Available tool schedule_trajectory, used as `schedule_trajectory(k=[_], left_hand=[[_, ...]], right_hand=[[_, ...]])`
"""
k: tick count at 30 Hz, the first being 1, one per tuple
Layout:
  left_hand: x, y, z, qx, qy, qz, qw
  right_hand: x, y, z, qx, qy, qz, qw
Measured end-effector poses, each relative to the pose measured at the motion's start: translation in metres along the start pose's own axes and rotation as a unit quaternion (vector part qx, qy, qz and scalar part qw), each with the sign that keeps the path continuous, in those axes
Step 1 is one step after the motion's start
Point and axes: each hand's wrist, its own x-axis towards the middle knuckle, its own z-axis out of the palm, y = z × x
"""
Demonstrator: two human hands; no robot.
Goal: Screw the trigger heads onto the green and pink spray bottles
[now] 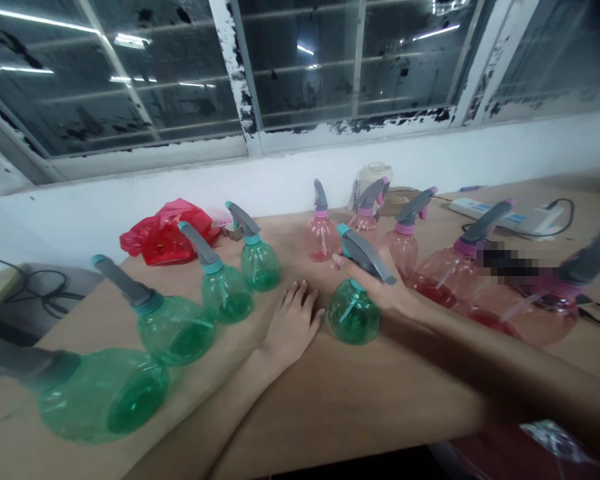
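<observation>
My right hand (377,277) is wrapped round the neck of a green spray bottle (354,317), just under its grey and teal trigger head. The bottle stands about upright and has dark green liquid at the bottom. My left hand (295,320) lies flat on the wooden table (330,393), palm down with fingers stretched, and holds nothing. Left of it several more green spray bottles (227,293) stand in a slanting row. Beyond my right hand is a row of pink spray bottles (403,248) with grey heads, partly hidden by my hand and forearm.
A red plastic bag (173,230) lies at the back left. A white power strip (510,217) with a cable sits at the back right, and a whitish container (375,177) stands by the wall. Windows (350,60) with peeling frames rise behind the table. Black cables (50,293) hang at the left.
</observation>
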Motion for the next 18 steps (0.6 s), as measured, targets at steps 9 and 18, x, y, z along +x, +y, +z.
schedule_trajectory(k=[9, 18], left_hand=[[0.000, 0.001, 0.001, 0.001, -0.018, -0.009, 1.000], [-0.001, 0.004, -0.001, -0.007, -0.010, -0.006, 1.000]], right_hand=[[-0.001, -0.012, -0.001, -0.012, -0.010, 0.052, 0.999], [-0.030, -0.005, -0.026, -0.190, -0.128, -0.004, 0.973]])
